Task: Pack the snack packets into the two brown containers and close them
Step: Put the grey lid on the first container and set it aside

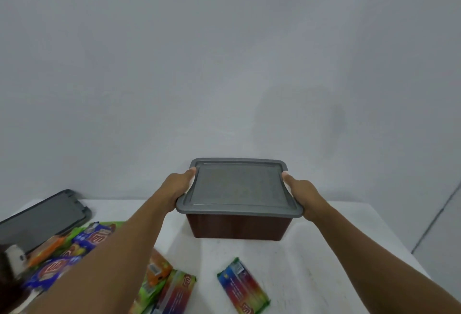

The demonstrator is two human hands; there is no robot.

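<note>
Brown container [238, 227], lidded, gripped between left hand [178, 189], right hand [303, 195]

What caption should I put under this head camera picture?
Left hand and right hand hold a lidded brown container; snack packets wait nearby.

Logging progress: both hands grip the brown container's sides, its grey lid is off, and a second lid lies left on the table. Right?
No: the head view shows the grey lid on the brown container. Otherwise right: left hand and right hand grip its sides, and the second lid lies left on the table.
</note>
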